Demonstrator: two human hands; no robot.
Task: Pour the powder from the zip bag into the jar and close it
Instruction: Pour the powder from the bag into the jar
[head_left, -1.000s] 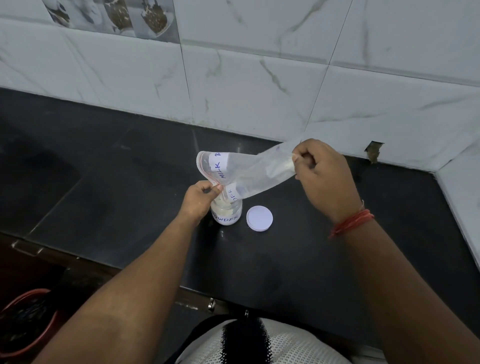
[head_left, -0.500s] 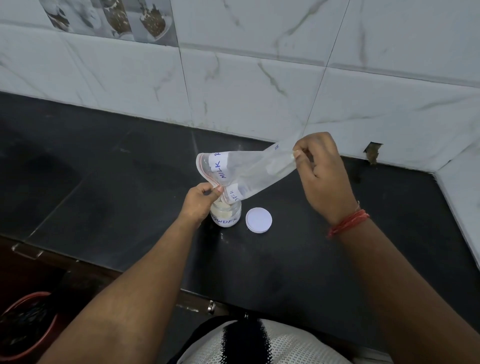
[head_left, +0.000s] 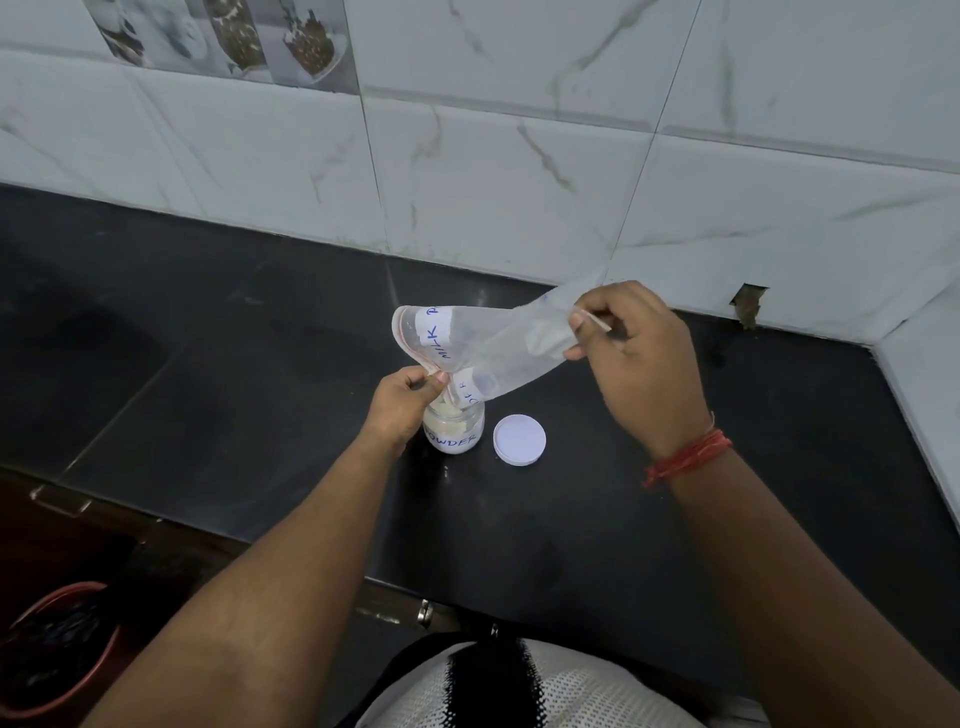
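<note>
The zip bag (head_left: 483, 353) hangs tilted over the jar (head_left: 453, 428), its sealed bottom end lifted up to the right and its open mouth turned down to the left, so whatever powder is left inside slides toward the opening. The right hand (head_left: 631, 358) pinches that raised bottom corner between thumb and fingers, which keeps the plastic stretched and the slope steep. The left hand (head_left: 402, 402) is closed on the lip of the bag's mouth, just above and to the left of the jar, steering the opening over the jar's neck so the powder lands inside rather than on the black counter (head_left: 260, 415).

The jar stands upright on the counter, labelled, with pale powder showing through its glass; the bag looks nearly transparent along its length, so most of the contents have probably gone in, though a thin film clinging to the plastic would be hard to make out from here.

The white lid (head_left: 519, 439) lies flat just to the right of the jar, apart from it, within easy reach for closing once the bag is emptied. That closing step is not yet done.
</note>
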